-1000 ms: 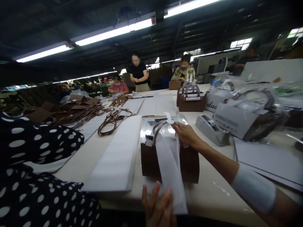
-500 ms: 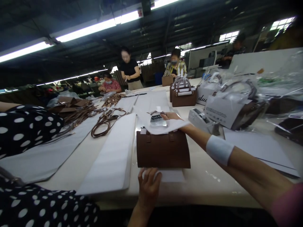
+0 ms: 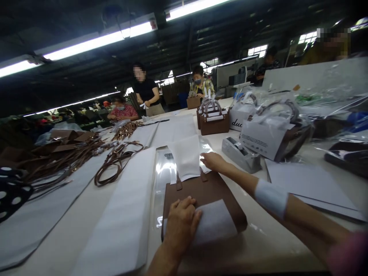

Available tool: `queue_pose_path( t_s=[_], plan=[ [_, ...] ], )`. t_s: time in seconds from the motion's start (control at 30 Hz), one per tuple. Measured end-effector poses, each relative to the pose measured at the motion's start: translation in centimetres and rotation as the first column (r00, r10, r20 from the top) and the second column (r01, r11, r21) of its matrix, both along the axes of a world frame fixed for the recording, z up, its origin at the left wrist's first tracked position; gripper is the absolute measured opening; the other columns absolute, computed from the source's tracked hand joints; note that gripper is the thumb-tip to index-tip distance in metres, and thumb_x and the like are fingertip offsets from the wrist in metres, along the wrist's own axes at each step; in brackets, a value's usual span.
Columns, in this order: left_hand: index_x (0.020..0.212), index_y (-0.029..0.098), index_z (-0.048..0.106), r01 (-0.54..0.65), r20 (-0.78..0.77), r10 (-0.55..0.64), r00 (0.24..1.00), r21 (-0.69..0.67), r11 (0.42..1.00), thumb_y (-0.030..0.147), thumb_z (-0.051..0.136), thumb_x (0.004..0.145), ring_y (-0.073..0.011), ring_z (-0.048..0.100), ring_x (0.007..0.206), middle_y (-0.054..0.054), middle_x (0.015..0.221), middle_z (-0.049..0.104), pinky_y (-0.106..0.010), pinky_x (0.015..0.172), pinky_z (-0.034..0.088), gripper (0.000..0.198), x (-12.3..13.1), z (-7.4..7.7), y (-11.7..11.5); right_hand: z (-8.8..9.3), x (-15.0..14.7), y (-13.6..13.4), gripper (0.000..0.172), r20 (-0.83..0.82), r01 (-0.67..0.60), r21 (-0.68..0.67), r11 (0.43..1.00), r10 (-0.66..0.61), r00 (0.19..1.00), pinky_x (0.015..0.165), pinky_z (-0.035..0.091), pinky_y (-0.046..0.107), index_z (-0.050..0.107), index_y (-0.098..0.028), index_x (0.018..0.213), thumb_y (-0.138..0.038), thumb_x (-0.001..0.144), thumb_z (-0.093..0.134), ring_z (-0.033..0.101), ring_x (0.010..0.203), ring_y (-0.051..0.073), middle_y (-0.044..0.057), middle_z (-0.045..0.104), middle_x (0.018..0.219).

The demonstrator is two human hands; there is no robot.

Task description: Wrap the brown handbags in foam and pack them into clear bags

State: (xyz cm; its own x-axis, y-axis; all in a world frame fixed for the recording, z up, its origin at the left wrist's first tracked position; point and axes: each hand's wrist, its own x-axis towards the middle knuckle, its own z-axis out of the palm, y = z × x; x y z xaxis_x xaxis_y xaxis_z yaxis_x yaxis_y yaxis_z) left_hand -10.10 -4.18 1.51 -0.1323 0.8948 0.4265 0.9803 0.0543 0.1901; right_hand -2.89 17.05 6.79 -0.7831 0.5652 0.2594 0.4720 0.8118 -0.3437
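A brown handbag [image 3: 201,191] lies tilted on the table, its front face upward. My left hand [image 3: 182,222] presses a small white sheet [image 3: 217,220] against that face, fingers bent and thumb over the sheet. A larger white wrapping sheet [image 3: 188,155] covers the handles, leaving only their lower tabs visible. At this sheet's right edge is my right hand [image 3: 214,161], its fingers closed in a pinch; the fingertips are small and partly hidden. Clear plastic [image 3: 165,172] lies under the handbag and shows on its left.
White sheets [image 3: 123,214] are stacked left of the handbag, with brown straps [image 3: 110,168] beyond. A tape dispenser [image 3: 240,153], wrapped handbags [image 3: 264,134] and white boards [image 3: 307,184] stand or lie on the right. Several people work across the table; a polka-dot sleeve [image 3: 11,191] is at far left.
The handbag has tipped back, showing more of its front. My left hand has moved from its lower edge onto its face; the small sheet now lies there. The larger sheet now stands up over the handles.
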Motion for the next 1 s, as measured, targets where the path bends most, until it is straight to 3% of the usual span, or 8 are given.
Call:
queue_pose_path(
  t_s=[0.1,0.17,0.23,0.43,0.6,0.77,0.87,1.0],
  plan=[
    [0.072,0.018,0.058,0.002,-0.003,-0.002,1.0,0.004,1.0,0.018,0.051,0.081,-0.0227,0.06,0.098,-0.005,0.098,0.066,-0.043,0.081,0.049,0.011,0.0,0.0,-0.2,-0.9,5.2,-3.6,0.03,-0.154,-0.209,0.172,0.963,0.236,0.96,0.08,0.045,0.031,0.059,-0.017,0.104,-0.03,0.092,0.036,0.058,0.089,0.017,0.008,0.063,0.095],
    [0.071,0.019,0.057,0.007,-0.026,-0.007,1.0,0.003,1.0,0.018,0.051,0.081,-0.0223,0.06,0.098,-0.004,0.098,0.066,-0.041,0.079,0.049,0.012,0.3,0.1,-0.5,-2.5,8.5,-6.6,0.03,-0.176,-0.497,0.38,0.78,0.588,0.789,0.09,0.043,0.033,0.061,-0.016,0.104,-0.036,0.088,0.043,0.057,0.096,0.018,0.007,0.063,0.101],
    [0.07,0.02,0.056,0.037,-0.04,-0.039,0.998,-0.032,0.999,0.02,0.052,0.081,-0.0206,0.06,0.093,-0.004,0.096,0.066,-0.036,0.075,0.05,0.011,-0.1,0.8,-0.1,-4.4,10.7,-8.9,0.044,-0.106,-0.534,0.451,0.715,0.637,0.764,0.098,0.038,0.035,0.056,-0.012,0.113,-0.044,0.084,0.048,0.051,0.108,0.021,0.007,0.058,0.116],
    [0.107,0.013,0.051,-0.085,-0.183,0.126,0.975,0.216,0.973,0.046,0.056,0.077,-0.0322,0.043,0.115,-0.015,0.12,0.052,-0.054,0.099,0.024,0.046,-6.6,9.2,9.9,-6.8,11.2,-9.1,0.052,0.03,-0.561,0.388,0.731,0.598,0.801,0.103,0.034,0.039,0.045,-0.011,0.127,-0.045,0.087,0.044,0.04,0.121,0.023,0.006,0.044,0.132],
    [0.084,0.01,0.063,0.161,-0.051,-0.184,0.982,-0.295,0.942,0.054,0.048,0.078,-0.0232,0.06,0.076,-0.008,0.077,0.065,-0.035,0.073,0.045,0.047,-8.0,14.4,17.5,-7.5,10.7,-8.8,0.041,-0.106,-0.501,0.362,0.786,0.569,0.815,0.106,0.029,0.036,0.047,-0.011,0.123,-0.033,0.089,0.045,0.038,0.121,0.019,0.007,0.048,0.128],
    [0.099,0.022,0.061,0.443,-0.048,-0.484,0.874,-0.332,0.833,0.032,0.037,0.089,-0.0132,0.061,0.082,-0.003,0.099,0.064,-0.022,0.071,0.047,0.028,-1.8,8.9,10.2,-8.4,10.0,-9.5,0.039,-0.214,-0.458,0.329,0.826,0.538,0.815,0.105,0.031,0.034,0.052,-0.012,0.116,-0.034,0.084,0.054,0.044,0.116,0.018,0.008,0.055,0.119],
    [0.108,0.015,0.056,0.449,-0.2,-0.462,0.864,-0.109,0.887,0.02,0.038,0.086,-0.0141,0.064,0.078,-0.008,0.1,0.065,-0.022,0.062,0.051,0.028,1.0,3.8,4.8,-8.4,9.7,-9.4,0.024,-0.263,-0.445,0.329,0.833,0.533,0.804,0.104,0.032,0.031,0.058,-0.013,0.098,-0.031,0.083,0.056,0.051,0.103,0.016,0.005,0.063,0.096],
    [0.11,0.015,0.054,0.318,-0.255,-0.284,0.924,0.103,0.942,0.02,0.041,0.087,-0.0167,0.064,0.087,-0.009,0.104,0.065,-0.025,0.067,0.054,0.027,2.2,0.0,2.9,-8.5,10.1,-8.5,0.023,-0.264,-0.433,0.41,0.802,0.559,0.786,0.103,0.034,0.032,0.059,-0.013,0.079,-0.036,0.082,0.056,0.055,0.094,0.016,0.003,0.063,0.082]
  ],
)
